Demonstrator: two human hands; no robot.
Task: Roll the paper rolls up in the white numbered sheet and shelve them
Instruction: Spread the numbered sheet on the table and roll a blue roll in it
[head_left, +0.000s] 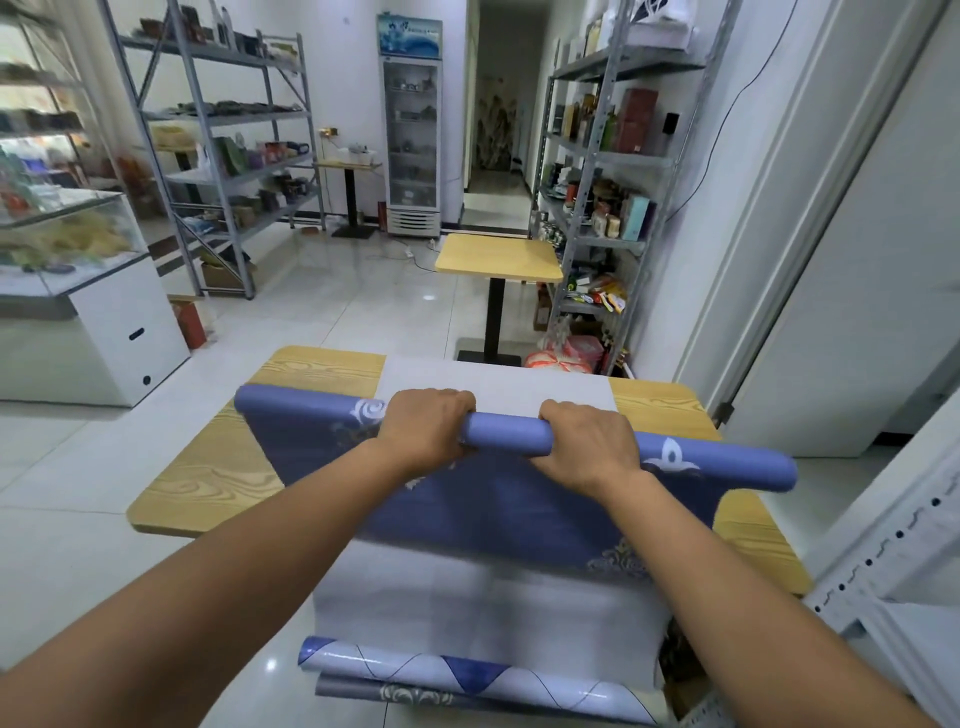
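Note:
A long blue patterned paper roll (506, 434) lies crosswise on the wooden table (218, 483), partly unrolled toward me as a blue sheet (493, 509). Under it a white sheet (493, 387) runs down the table's middle and hangs over the near edge (467, 608). My left hand (423, 428) and my right hand (589, 447) both grip the roll from above, fingers curled over its far side. Two more rolls lie below the near edge: a white one with blue diamonds (467, 670) and a grey patterned one (400, 693).
A metal shelf unit (602, 171) full of goods stands at the right, and a white perforated rack (893, 545) is close at my right. A second small wooden table (498, 257) stands ahead. A glass display counter (78, 291) is at the left, more shelving (228, 119) behind it.

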